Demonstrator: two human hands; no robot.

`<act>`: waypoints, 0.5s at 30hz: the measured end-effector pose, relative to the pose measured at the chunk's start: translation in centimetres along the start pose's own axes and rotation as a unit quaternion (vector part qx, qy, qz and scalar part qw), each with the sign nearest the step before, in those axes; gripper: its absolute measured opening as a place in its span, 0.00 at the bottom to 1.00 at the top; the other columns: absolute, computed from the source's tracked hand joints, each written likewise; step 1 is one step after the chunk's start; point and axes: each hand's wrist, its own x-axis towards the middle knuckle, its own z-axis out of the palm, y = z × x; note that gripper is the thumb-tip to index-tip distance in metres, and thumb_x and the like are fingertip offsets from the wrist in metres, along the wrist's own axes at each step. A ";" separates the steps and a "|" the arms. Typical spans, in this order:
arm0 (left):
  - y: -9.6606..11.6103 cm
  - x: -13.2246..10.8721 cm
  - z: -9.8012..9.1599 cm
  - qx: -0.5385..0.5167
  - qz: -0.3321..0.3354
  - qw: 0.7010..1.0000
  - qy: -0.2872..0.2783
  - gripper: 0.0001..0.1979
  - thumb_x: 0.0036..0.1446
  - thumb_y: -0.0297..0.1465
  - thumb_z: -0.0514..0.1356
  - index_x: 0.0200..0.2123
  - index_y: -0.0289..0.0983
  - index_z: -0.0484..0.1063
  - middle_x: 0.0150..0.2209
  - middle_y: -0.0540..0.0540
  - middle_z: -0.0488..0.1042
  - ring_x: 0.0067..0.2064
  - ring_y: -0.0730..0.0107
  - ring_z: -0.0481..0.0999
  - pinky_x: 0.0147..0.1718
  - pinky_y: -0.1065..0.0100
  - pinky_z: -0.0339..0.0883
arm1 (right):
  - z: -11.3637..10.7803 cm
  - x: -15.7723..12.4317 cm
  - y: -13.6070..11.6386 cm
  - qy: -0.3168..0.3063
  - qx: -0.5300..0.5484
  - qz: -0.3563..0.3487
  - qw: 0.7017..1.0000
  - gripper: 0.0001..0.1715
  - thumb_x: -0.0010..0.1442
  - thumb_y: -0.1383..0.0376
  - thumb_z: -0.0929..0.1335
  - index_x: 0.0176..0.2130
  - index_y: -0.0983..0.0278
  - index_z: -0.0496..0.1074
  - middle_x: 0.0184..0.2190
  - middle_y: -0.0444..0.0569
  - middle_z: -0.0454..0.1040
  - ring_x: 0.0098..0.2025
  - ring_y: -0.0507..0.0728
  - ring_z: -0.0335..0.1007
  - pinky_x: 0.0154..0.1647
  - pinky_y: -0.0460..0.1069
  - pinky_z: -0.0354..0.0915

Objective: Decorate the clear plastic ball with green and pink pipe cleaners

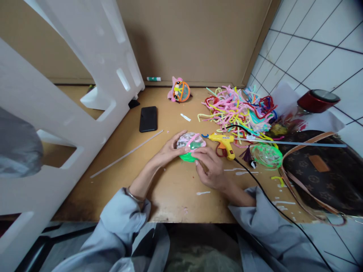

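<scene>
A clear rounded piece [183,140] with a green lower part and a pink strip across it is held over the wooden table. My left hand [171,148] wraps around its left side, thumb along the front. My right hand [209,166] has its fingers bent and pressed at the lower right edge of the same piece. Just right of it lies a yellow glue gun [224,142], a long translucent glue stick [297,143] extending from its back. Beyond sits a small decorated figure [180,91] with an orange ring.
A pile of colourful fuzzy stems [235,109] lies behind the glue gun. To the right are a green-streaked clear piece [267,155], a brown bag [326,170] and a red-lidded jar [317,101]. A black phone [148,119] and a thin stick [127,154] lie left.
</scene>
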 end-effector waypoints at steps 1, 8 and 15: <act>0.1 0.1 -0.1 -0.006 -0.005 1.000 -0.001 0.54 0.41 0.46 0.75 0.68 0.35 0.59 0.65 0.34 0.66 0.65 0.44 0.67 0.65 0.50 0.59 | -0.2 0.2 0.1 0.025 0.002 0.023 0.999 0.12 0.61 0.72 0.65 0.44 0.60 0.72 0.40 0.51 0.75 0.44 0.57 0.74 0.46 0.54 0.72; 1.6 -0.1 -1.6 0.022 -0.020 0.998 -0.062 0.45 0.40 0.44 0.76 0.61 0.35 0.70 0.62 0.34 0.72 0.63 0.40 0.69 0.63 0.48 0.61 | 0.0 0.0 2.8 0.126 0.033 0.313 0.941 0.10 0.61 0.61 0.67 0.29 0.60 0.67 0.26 0.43 0.71 0.30 0.55 0.68 0.34 0.51 0.66; 2.8 -0.9 -3.0 0.089 -0.045 0.991 -0.094 0.43 0.47 0.42 0.73 0.66 0.41 0.66 0.57 0.36 0.76 0.49 0.50 0.80 0.44 0.58 0.78 | 0.9 -0.8 3.5 0.084 0.057 0.377 0.920 0.14 0.64 0.54 0.64 0.30 0.59 0.63 0.24 0.42 0.70 0.28 0.54 0.68 0.32 0.50 0.66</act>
